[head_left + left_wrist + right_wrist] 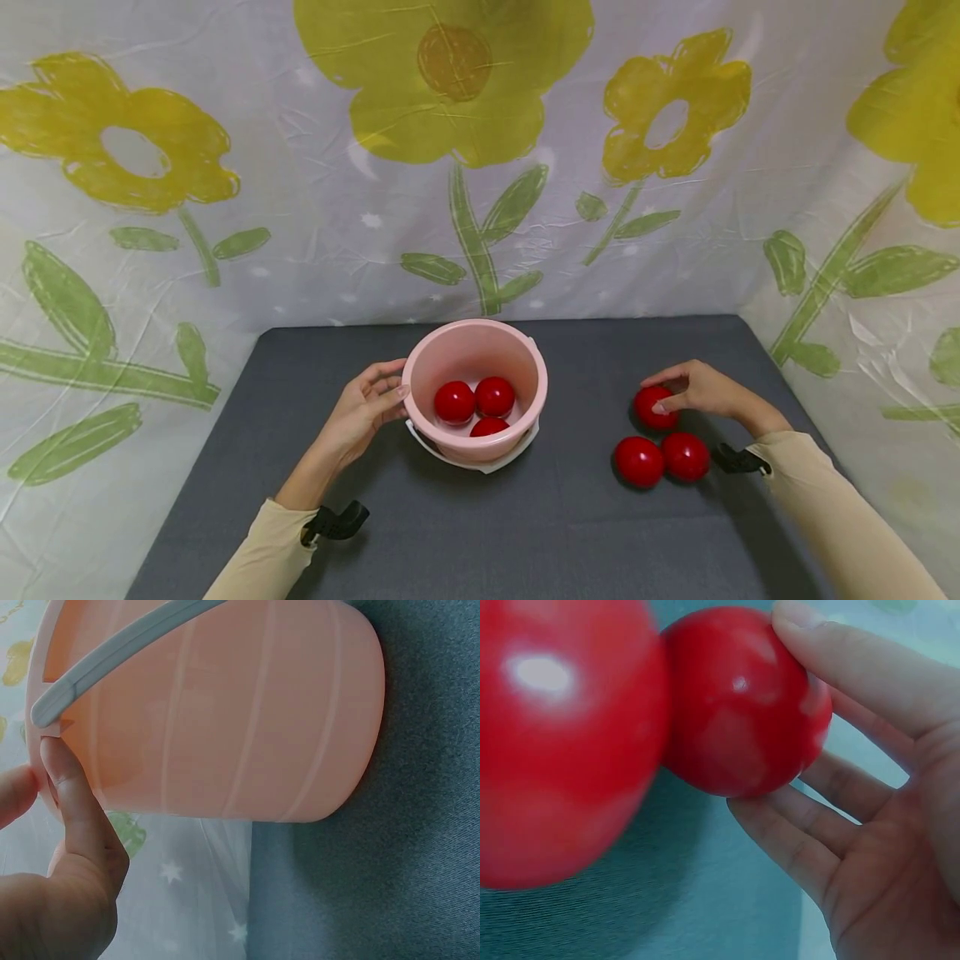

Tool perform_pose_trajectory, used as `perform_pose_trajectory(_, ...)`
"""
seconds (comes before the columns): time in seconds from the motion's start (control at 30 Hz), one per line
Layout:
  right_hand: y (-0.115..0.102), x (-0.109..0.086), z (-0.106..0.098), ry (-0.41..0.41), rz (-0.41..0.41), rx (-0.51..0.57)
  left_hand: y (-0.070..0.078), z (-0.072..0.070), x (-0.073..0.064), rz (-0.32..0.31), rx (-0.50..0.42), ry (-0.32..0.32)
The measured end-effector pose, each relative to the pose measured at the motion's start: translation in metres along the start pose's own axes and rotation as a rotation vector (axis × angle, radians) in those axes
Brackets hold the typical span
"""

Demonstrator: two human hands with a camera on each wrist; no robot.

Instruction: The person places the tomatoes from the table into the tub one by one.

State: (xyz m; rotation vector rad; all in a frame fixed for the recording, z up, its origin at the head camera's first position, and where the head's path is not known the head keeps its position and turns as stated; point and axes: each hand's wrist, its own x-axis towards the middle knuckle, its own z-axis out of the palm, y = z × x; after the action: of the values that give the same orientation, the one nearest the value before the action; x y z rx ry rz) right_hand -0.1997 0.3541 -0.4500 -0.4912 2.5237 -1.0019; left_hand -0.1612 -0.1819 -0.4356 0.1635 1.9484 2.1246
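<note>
Nearest, at the lower edge of the head view: two beige sleeves [266,546] with a small black clip at each wrist, resting on the dark grey table [480,533].

A little farther, on the right side: two red balls [639,461] lying on the table and touching each other, just in front of the right hand [705,389]. Behind them, a third red ball [654,407], already under the right hand, with the thumb and fingers [810,825] curled round it from above and from the far side. In the right wrist view, seems to touch one of its neighbours, or nearly. Round, so no long axis to speak of.

At about the same depth, to the left of this ball and well apart from it: a pink bucket [474,392], upright, with a pale handle [112,664] folded down and three more red balls inside [475,402]. Held steady by the left hand [365,408], thumb [71,787] pressed against the rim and fingers on the outer wall. Bare table between the gripped ball and the bucket, nothing standing in the way; only the bucket wall to be passed over.

Farthest: a white cloth [315,208] with yellow flowers, hanging behind and at both sides.
</note>
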Motion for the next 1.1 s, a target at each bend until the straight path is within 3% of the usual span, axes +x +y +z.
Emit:
perform_pose_trajectory(0.8,-0.099,0.035,-0.039,-0.026,0.000,-0.049,0.000,0.000,0.000,-0.001,-0.032,0.014)
perform_pose_trajectory(1.1,-0.142,0.050,-0.052,-0.025,-0.088,-0.085,0.000,0.001,0.000,-0.005,-0.021,0.017)
